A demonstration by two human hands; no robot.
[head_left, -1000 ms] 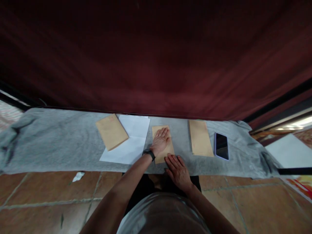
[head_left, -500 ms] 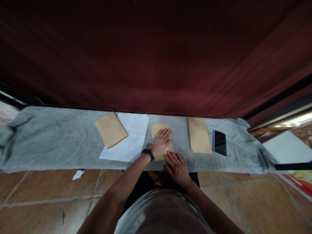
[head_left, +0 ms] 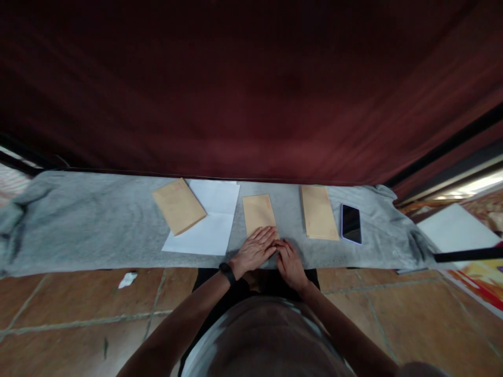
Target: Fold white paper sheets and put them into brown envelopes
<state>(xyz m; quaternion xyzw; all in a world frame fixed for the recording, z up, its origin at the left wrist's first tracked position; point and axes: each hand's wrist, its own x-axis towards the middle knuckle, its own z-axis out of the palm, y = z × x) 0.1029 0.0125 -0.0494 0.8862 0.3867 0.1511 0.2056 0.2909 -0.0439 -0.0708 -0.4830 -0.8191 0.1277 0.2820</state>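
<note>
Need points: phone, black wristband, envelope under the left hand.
Phone [head_left: 351,224]: head view, middle of its dark screen.
Black wristband [head_left: 227,274]: head view, the band's top.
Envelope [head_left: 258,212] under left hand [head_left: 256,252]: head view, uncovered far part.

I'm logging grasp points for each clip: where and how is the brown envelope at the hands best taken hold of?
The brown envelope is probably best pinched at its far edge, from the far side: it lies flat on the grey cloth, that end is bare, and the left hand and right hand are at its near end.
</note>
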